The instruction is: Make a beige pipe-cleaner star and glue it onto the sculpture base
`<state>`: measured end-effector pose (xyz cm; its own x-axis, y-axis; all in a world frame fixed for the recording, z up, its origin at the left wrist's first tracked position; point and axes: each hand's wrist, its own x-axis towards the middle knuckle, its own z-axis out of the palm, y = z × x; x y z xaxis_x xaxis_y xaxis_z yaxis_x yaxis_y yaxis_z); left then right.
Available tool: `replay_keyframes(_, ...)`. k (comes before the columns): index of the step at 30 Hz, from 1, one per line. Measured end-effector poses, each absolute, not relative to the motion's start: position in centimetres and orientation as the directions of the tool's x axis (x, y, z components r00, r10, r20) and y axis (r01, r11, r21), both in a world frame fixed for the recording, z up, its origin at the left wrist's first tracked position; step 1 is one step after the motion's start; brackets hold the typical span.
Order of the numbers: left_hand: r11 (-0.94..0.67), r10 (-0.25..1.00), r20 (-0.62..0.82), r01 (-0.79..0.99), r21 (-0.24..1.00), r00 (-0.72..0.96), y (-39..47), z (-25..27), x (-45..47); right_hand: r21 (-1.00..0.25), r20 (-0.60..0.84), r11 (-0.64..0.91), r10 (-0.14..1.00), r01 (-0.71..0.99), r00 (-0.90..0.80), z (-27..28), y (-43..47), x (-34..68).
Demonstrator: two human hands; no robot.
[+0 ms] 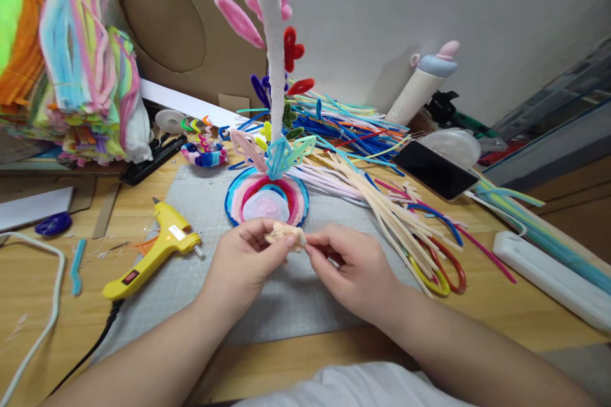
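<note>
My left hand [252, 251] is closed on a small cream-coloured bundle of bent pipe cleaner [282, 233], thumb on its near side. At the bundle's right end, my right hand [341, 257] pinches its tip between thumb and fingers. Just behind the hands lies a round base coiled in blue, pink and white pipe cleaner [229, 200]. A white wrapped stem [273, 44] rises behind it, with pink, red, purple and green fuzzy flowers and petals around it. Pastel folded leaf shapes [277, 158] surround the stem's foot.
A yellow glue gun [165, 248] lies left on the grey cutting mat [191, 311]. Loose cream pipe cleaners [377, 197], scissors with red and yellow handles [449, 273], a phone [435, 168] and a white power strip [548, 276] lie right. Pipe-cleaner bundles [71, 63] stand back left.
</note>
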<state>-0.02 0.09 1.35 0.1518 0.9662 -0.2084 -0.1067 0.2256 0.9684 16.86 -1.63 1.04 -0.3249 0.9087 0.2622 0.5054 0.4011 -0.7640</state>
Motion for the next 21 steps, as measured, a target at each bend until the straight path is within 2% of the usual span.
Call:
replay_keyframes(2, 0.233, 0.965, -0.220, -0.082, 0.969, 0.144, 0.2, 1.1, -0.1, -0.593, 0.331, 0.552, 0.831, 0.586, -0.448, 1.4, -1.8, 17.2)
replay_keyframes(4, 0.232, 0.962, -0.225, -0.029, 0.972, 0.154, 0.3, 0.9, -0.2, -0.480, 0.382, 0.637, 0.771, 0.603, -0.510, 1.7, -1.8, 17.4)
replay_keyframes(7, 0.208, 0.959, -0.218, 0.071, 0.975, 0.181, 0.2, 0.8, -0.2, -0.357, 0.433, 0.706, 0.705, 0.611, -0.561, 2.1, -1.7, 17.6)
replay_keyframes(9, 0.186, 0.950, -0.213, 0.135, 0.973, 0.229, 0.1, 1.0, -0.2, -0.337, 0.420, 0.725, 0.687, 0.601, -0.593, 2.4, -1.6, 17.7)
replay_keyframes(11, 0.140, 0.930, -0.198, 0.201, 0.970, 0.311, 0.1, 1.4, -0.3, -0.415, 0.380, 0.706, 0.707, 0.573, -0.596, 2.7, -1.4, 17.8)
replay_keyframes(13, 0.086, 0.897, -0.182, 0.247, 0.965, 0.402, 0.1, 1.7, -0.5, -0.573, 0.311, 0.626, 0.763, 0.528, -0.567, 2.9, -1.3, 17.9)
replay_keyframes(17, 0.110, 0.829, -0.208, 0.212, 0.971, 0.520, 0.3, 1.9, -1.0, -0.904, 0.055, 0.245, 0.879, 0.349, -0.474, 3.0, -1.0, 18.0)
replay_keyframes(19, 0.181, 0.800, -0.229, 0.141, 0.973, 0.555, 0.4, 1.8, -1.2, -0.972, -0.033, 0.077, 0.892, 0.223, -0.452, 2.8, -0.8, 17.8)
replay_keyframes(21, 0.258, 0.779, -0.243, 0.058, 0.964, 0.579, 0.4, 1.5, -1.3, -0.993, -0.063, -0.014, 0.892, 0.113, -0.448, 2.6, -0.6, 17.6)
